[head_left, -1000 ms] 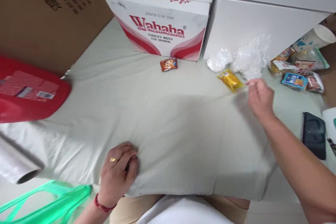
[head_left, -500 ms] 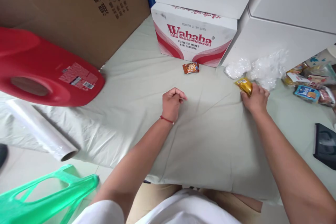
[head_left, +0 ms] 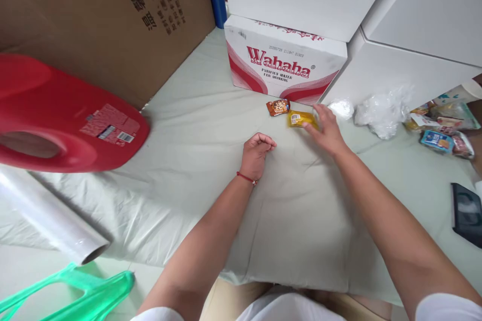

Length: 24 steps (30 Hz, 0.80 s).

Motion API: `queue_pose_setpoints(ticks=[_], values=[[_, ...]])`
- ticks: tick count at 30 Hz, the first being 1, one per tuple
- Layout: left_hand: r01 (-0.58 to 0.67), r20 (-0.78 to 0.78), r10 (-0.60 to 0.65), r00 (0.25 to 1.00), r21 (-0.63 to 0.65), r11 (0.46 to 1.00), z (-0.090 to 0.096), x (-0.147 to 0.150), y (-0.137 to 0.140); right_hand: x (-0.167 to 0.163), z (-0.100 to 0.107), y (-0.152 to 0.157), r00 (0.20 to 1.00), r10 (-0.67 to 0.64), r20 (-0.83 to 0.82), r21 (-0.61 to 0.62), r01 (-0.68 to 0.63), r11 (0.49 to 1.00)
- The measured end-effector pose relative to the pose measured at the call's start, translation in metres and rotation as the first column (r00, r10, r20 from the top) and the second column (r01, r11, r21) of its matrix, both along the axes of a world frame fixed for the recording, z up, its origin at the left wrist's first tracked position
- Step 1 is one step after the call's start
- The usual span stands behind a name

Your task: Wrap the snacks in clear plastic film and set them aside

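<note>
My right hand (head_left: 328,130) has its thumb and fingers around the right end of a shiny yellow snack packet (head_left: 300,119), which shows a white barcode label. The packet is slightly blurred and lies close to the cloth. Just left of it, a small brown snack packet (head_left: 278,107) rests in front of the Wahaha water carton (head_left: 282,62). My left hand (head_left: 257,154), with a red string at the wrist, rests on the cloth nearer to me. Its fingers are curled closed, and nothing shows in them.
Crumpled clear plastic (head_left: 382,110) and a pile of packaged snacks (head_left: 437,141) lie to the right, with a black phone-like object (head_left: 467,213) nearer. A red jug (head_left: 75,125), a plastic-film roll (head_left: 56,220) and a large brown box (head_left: 94,25) stand left. A green stool (head_left: 98,293) sits below.
My right hand has moved left with the yellow packet, from beside the clear plastic to beside the brown packet. My left hand stays curled in about the same place. The view has shifted slightly.
</note>
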<state>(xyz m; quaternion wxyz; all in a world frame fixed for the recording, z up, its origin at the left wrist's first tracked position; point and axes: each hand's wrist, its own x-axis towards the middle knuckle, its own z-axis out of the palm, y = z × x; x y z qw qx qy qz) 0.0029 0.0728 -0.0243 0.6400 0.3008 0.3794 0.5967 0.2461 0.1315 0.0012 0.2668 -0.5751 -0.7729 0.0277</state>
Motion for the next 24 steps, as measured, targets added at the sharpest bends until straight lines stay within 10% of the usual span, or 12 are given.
queue_pose_setpoints(ticks=[8, 15, 20, 24], values=[[0.000, 0.088, 0.003, 0.996, -0.036, 0.999, 0.002, -0.001, 0.002, 0.056, 0.018, -0.007, 0.822, -0.454, -0.345, 0.188, 0.534, 0.824], [0.073, -0.038, -0.071, 0.997, 0.048, 0.996, 0.005, 0.000, -0.002, 0.055, 0.005, -0.013, 0.814, -0.534, -0.227, -0.201, 0.497, 0.844], [0.176, -0.320, -0.119, 0.940, 0.155, 0.972, 0.004, 0.012, -0.013, 0.030, 0.001, -0.060, 0.779, -0.473, -0.412, -0.198, 0.430, 0.881], [0.175, -0.480, -0.057, 0.876, 0.205, 0.963, 0.003, 0.017, -0.018, 0.048, 0.000, -0.058, 0.733, -0.566, -0.376, -0.064, 0.589, 0.806]])
